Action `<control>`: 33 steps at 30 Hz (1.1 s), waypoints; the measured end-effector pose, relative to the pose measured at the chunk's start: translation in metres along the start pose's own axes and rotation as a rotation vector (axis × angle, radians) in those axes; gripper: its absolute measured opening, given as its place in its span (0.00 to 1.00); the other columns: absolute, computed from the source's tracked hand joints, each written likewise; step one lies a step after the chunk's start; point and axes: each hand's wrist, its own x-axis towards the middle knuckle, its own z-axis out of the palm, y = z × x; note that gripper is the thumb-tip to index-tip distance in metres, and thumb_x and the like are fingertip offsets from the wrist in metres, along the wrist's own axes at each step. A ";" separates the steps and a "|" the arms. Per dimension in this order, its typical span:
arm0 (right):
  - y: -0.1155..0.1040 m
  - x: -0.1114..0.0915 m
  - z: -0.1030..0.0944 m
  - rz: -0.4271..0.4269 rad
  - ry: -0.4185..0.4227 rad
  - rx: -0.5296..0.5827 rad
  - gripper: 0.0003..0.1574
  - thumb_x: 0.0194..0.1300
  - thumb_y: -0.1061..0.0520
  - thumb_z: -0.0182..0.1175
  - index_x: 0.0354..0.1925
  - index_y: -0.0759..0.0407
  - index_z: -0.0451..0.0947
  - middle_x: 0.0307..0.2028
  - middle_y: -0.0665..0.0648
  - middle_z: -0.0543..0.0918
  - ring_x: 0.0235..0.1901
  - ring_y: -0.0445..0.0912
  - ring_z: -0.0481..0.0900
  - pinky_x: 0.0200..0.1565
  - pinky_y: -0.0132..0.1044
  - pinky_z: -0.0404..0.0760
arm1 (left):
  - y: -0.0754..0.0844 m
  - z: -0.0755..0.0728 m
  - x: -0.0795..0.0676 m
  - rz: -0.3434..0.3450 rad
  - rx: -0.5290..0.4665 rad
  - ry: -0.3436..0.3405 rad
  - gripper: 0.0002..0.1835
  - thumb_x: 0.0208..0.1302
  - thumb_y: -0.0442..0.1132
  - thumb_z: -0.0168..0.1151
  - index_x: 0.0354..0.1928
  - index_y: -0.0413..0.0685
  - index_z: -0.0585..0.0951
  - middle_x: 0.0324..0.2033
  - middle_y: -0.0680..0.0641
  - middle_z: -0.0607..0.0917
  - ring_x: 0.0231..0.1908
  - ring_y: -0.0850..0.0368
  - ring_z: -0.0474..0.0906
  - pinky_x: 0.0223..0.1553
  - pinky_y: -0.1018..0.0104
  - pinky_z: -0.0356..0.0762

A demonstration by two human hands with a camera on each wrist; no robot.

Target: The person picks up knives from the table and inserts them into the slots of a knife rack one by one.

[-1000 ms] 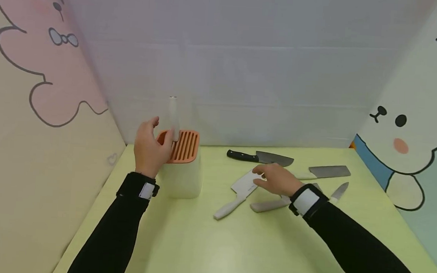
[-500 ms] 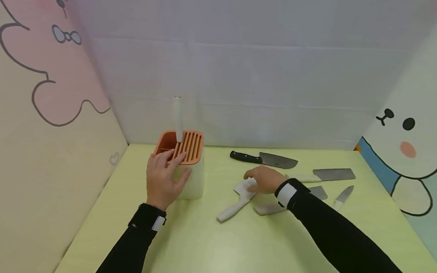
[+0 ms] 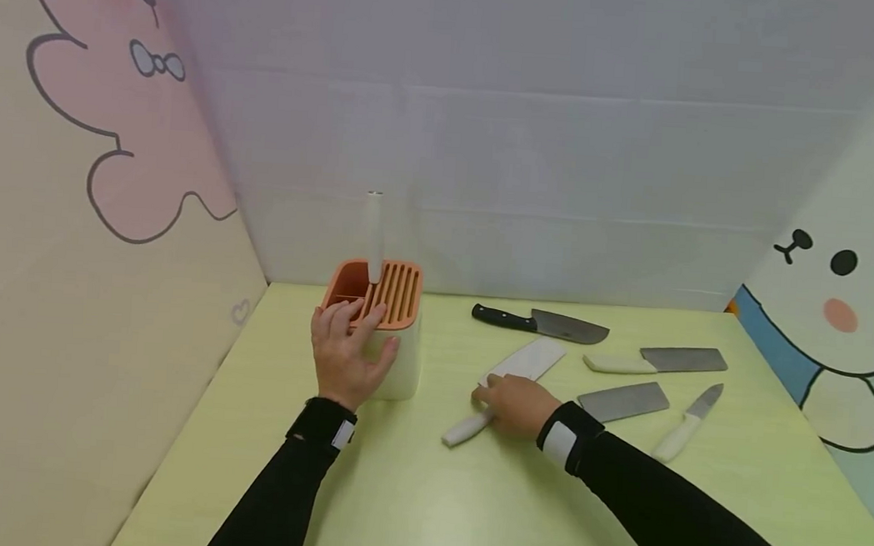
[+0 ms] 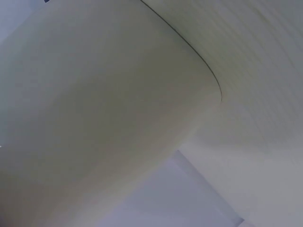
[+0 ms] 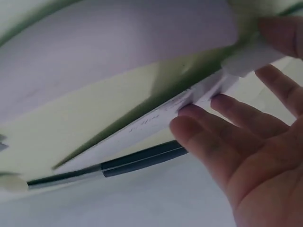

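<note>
My left hand (image 3: 346, 363) rests its fingertips on the front of the orange slotted top of a cream knife block (image 3: 404, 367). The block's pale wall (image 4: 104, 99) fills much of the left wrist view, where no fingers show. A knife with a white handle (image 3: 375, 240) stands upright in the block. My right hand (image 3: 521, 405) is over a white cleaver (image 3: 533, 358) lying on the table, near where blade and handle meet. In the right wrist view, the fingers (image 5: 203, 132) lie along the blade (image 5: 147, 120), thumb on the handle's other side, without a closed grip.
Behind lies a black-handled knife (image 3: 505, 317). To the right are a cleaver with a cream handle (image 3: 619, 364), a grey cleaver blade (image 3: 624, 401) partly under my right wrist, and a small paring knife (image 3: 675, 439). Pale walls enclose the table (image 3: 422, 514).
My left hand has come from the block's left side onto its front rim. My right hand has moved back toward me, from above the cleaver's blade to its handle end.
</note>
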 end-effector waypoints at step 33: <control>-0.018 0.000 0.009 -0.204 0.188 -0.531 0.05 0.57 0.62 0.61 0.28 0.58 0.73 0.26 0.56 0.76 0.11 0.40 0.64 0.15 0.34 0.70 | -0.001 0.004 0.002 0.024 0.046 0.012 0.24 0.57 0.56 0.55 0.50 0.50 0.80 0.46 0.36 0.77 0.50 0.39 0.66 0.55 0.35 0.57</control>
